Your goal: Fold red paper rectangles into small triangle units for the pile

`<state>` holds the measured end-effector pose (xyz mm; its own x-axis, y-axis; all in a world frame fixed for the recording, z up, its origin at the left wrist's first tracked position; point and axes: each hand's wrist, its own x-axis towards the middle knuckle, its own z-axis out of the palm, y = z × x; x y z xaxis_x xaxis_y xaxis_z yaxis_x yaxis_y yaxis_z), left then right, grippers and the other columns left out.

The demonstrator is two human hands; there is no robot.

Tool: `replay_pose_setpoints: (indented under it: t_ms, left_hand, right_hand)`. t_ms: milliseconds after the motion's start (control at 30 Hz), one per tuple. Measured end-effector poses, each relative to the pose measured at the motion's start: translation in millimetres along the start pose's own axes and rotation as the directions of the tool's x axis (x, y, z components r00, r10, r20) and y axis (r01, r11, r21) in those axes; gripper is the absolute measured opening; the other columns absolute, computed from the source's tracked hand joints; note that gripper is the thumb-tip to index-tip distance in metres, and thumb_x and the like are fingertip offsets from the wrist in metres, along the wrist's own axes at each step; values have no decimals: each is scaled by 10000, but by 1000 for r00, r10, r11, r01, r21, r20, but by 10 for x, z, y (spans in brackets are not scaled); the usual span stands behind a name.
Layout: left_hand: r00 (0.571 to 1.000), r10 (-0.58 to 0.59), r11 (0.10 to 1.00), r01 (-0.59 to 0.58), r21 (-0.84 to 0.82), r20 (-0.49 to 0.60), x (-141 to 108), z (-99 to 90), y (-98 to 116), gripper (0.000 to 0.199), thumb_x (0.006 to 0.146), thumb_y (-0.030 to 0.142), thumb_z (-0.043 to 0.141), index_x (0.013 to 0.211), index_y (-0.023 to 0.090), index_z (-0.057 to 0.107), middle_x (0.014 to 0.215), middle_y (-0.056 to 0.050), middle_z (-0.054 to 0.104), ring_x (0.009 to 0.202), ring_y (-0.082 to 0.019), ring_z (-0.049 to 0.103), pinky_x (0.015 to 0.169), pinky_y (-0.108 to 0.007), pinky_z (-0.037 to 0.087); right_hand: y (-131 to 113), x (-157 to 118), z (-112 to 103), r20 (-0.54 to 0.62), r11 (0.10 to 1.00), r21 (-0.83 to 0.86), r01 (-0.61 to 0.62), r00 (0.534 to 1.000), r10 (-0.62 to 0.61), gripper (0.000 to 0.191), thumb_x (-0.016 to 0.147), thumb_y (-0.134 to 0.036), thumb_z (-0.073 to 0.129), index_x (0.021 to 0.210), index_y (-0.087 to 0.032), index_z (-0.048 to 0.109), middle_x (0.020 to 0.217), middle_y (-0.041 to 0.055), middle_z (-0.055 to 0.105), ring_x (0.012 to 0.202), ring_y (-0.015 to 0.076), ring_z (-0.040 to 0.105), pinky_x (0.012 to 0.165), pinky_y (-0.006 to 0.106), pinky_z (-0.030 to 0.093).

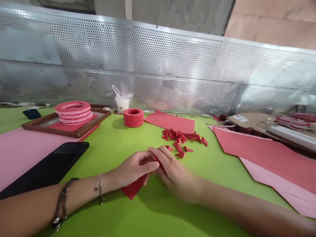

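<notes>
In the middle of the head view my left hand [138, 168] and my right hand [175, 174] meet above the green table. Their fingers are closed together around red paper, and a sliver of it shows near my left thumb. A pointed corner of red paper [134, 190] sticks out below my left hand; whether it is the same piece I cannot tell. My fingers hide most of the fold. Just beyond my right hand lies a loose pile of small folded red paper triangles [181, 135].
Behind stand a ring stack of red folded paper [133, 118], a white cup [122, 103] and a red sheet [170, 121]. At left are a wooden frame [79, 134] bearing pink rings [73, 112] and a black phone-like slab [49, 168]. Red and pink sheets [266, 154] lie right.
</notes>
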<state>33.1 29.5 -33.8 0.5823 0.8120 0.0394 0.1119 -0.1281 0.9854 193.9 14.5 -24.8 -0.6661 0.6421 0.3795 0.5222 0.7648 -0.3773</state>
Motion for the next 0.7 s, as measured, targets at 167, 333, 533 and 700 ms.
replay_pose_setpoints:
  t_ms: [167,333,533,700]
  left_hand:
    - [999,-31,998,30,52,7,1,37,40,193,782,338,476,790,151,519,605,58,501,389,-34,436,399,-166,346]
    - [999,-31,996,31,78,-9,-16,20,76,167,786,309,463,790,149,511,600,56,504,410,-37,437,424,-168,355]
    - [996,-74,986,81,146,-54,-60,-7,108,118,793,243,416,765,158,493,478,80,438,409,-53,411,434,-167,342]
    - [994,-1,973,26,228,-110,-74,-20,37,163,783,305,434,732,158,483,456,82,394,418,-61,376,427,-170,306]
  right_hand:
    - [-36,-121,36,24,994,100,-35,999,33,473,849,-165,325,1294,-94,181,1155,140,369,953,139,494,886,267,445]
    - [-56,-124,11,59,982,173,-76,996,67,484,839,-163,340,1294,-78,198,1160,135,370,1057,148,427,956,269,382]
    - [-17,-97,-40,51,982,185,-25,999,16,451,848,-182,360,1281,-114,252,1169,112,394,1068,138,415,962,265,367]
    - [84,-78,-106,-37,995,80,64,997,-62,356,848,-126,346,1185,-205,432,1091,75,436,985,131,474,856,275,437]
